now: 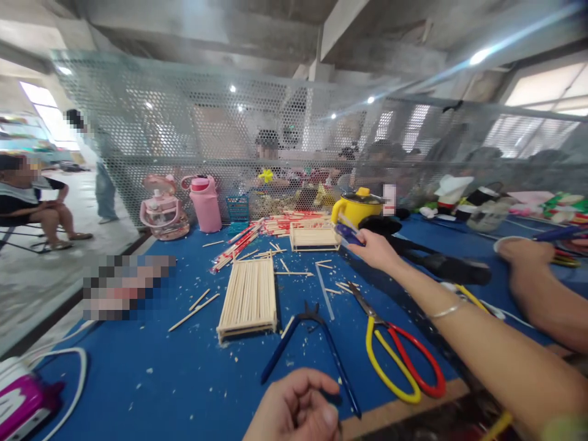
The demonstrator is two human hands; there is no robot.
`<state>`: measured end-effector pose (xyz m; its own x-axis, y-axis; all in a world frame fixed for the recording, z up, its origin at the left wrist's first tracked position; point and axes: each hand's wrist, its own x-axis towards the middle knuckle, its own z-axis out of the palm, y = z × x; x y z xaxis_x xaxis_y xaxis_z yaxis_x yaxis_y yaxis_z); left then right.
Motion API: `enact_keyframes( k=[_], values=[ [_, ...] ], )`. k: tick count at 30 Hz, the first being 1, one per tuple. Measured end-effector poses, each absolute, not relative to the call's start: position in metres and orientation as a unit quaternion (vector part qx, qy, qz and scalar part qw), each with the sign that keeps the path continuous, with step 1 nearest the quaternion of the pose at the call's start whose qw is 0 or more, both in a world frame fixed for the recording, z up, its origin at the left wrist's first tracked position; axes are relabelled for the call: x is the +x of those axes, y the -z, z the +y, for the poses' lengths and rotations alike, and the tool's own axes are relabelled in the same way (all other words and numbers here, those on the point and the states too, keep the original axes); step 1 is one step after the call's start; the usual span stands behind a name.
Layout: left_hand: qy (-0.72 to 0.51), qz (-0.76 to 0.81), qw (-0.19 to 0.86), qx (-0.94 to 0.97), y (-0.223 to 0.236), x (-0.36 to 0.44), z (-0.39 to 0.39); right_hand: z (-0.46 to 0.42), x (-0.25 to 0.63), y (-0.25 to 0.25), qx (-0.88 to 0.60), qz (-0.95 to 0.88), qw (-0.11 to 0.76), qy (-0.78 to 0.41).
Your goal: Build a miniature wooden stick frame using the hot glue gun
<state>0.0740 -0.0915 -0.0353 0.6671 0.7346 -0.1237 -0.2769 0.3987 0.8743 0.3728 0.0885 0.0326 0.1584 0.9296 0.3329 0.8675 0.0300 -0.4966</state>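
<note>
My left hand (298,407) is at the front edge of the table, fingers loosely curled, with nothing visible in it. Just beyond it lie blue-handled pliers (287,348) with spread handles. My right hand (377,250) reaches far forward, closed around a dark blue glue gun (349,234). Beside the gun's tip stands a small frame of wooden sticks (312,236). Nearer to me rests a flat raft-like piece of sticks (249,294) on a stick base. A translucent glue stick (325,293) lies between the pieces. Scissors (383,331) with yellow and red handles lie open below my right forearm.
Loose sticks and red-wrapped chopsticks (294,222) are scattered at the back. Behind them stand a yellow pot (358,208), a pink bottle (205,205) and a clear pink jug (163,211) before a perforated metal screen (220,135). Another person's arm (542,288) is at the right.
</note>
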Motion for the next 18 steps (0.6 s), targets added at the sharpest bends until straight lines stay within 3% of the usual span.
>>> enact_keyframes(
  k=[5,10,18],
  values=[
    [-0.319,0.272,0.722,0.55,0.041,0.095,-0.098,0.015,0.388,-0.06,-0.59,-0.679,0.386,-0.205],
    [-0.319,0.276,0.674,0.606,0.047,0.105,-0.101,-0.04,0.384,-0.068,-0.525,-0.683,0.42,-0.286],
    [-0.443,0.271,0.695,0.498,-0.004,0.121,-0.098,-0.085,0.28,-0.06,-0.479,-0.65,0.401,-0.434]
  ],
)
